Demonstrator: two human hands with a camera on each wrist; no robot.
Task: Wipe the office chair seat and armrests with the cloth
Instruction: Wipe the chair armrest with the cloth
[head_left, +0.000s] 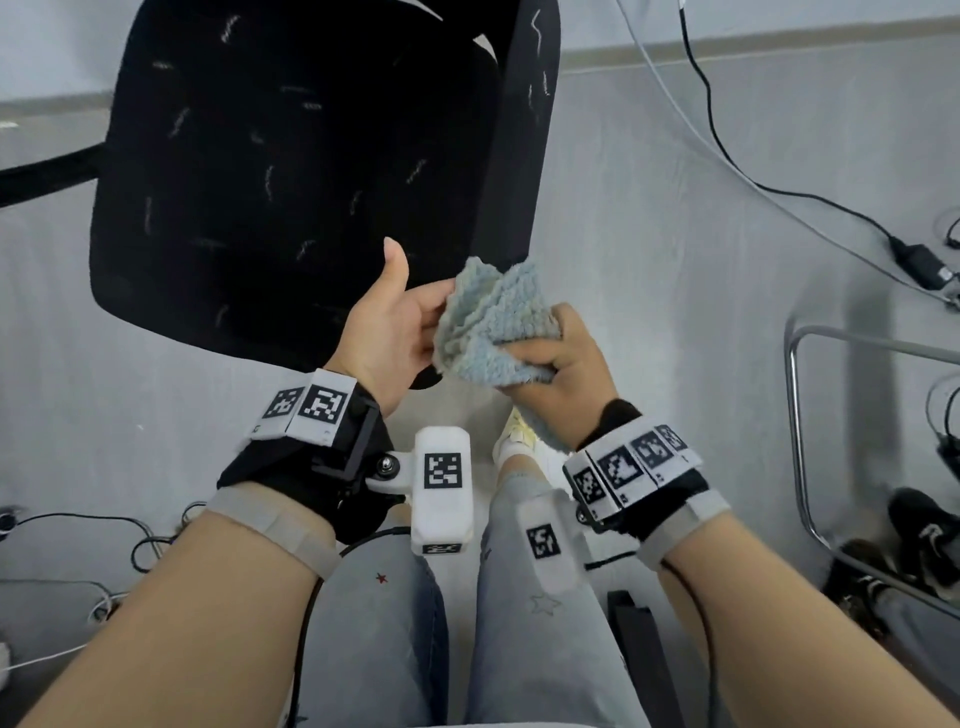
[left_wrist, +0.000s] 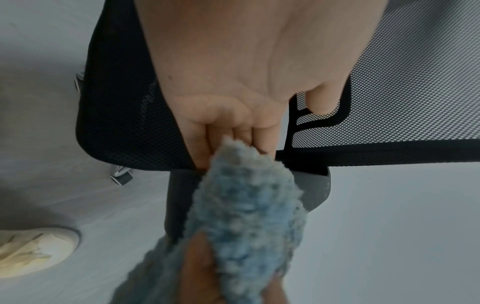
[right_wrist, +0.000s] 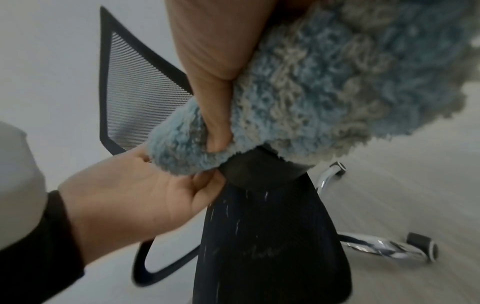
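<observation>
The black office chair seat (head_left: 260, 182) fills the upper left of the head view, with its mesh backrest (head_left: 524, 130) on the right side. In front of its near right corner my right hand (head_left: 550, 353) grips a bunched, fluffy blue-grey cloth (head_left: 493, 322). My left hand (head_left: 410, 306) has its thumb raised, and its fingers touch the cloth's left edge. In the right wrist view the cloth (right_wrist: 337, 92) hangs just over the dark grey armrest (right_wrist: 259, 170). The left wrist view shows the armrest (left_wrist: 315, 191) behind the cloth (left_wrist: 246, 216).
The chair's other armrest (head_left: 47, 176) juts out left. Cables (head_left: 727, 156) and a power adapter (head_left: 919, 265) lie on the grey floor to the right. A chrome tube frame (head_left: 800, 441) with black shoes (head_left: 919, 535) stands at the right edge. The chrome castor base (right_wrist: 420, 244) spreads below the seat.
</observation>
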